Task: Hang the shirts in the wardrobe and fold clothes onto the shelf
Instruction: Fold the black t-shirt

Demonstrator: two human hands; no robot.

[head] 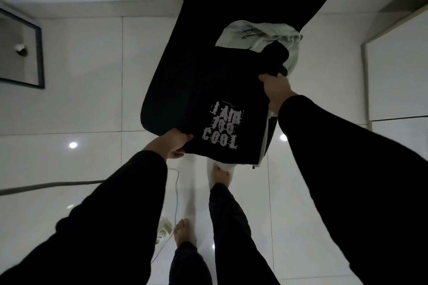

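Observation:
A black shirt (231, 90) printed with "I AM TOO COOL" lies flat on a long black padded surface (199, 37) in front of me. My left hand (172, 143) grips the shirt's near left corner. My right hand (276, 90) grips its right edge, where the black fabric bunches up. A pale green garment (261, 32) lies under and behind the shirt, with its collar label showing. A white edge peeks out beneath the shirt on the right.
Glossy white floor tiles (81, 111) surround the black surface. A dark-framed panel (20, 53) stands at the left. A white wardrobe or cabinet (398, 71) stands at the right. A white power strip (162, 233) with a cable lies by my bare feet (183, 231).

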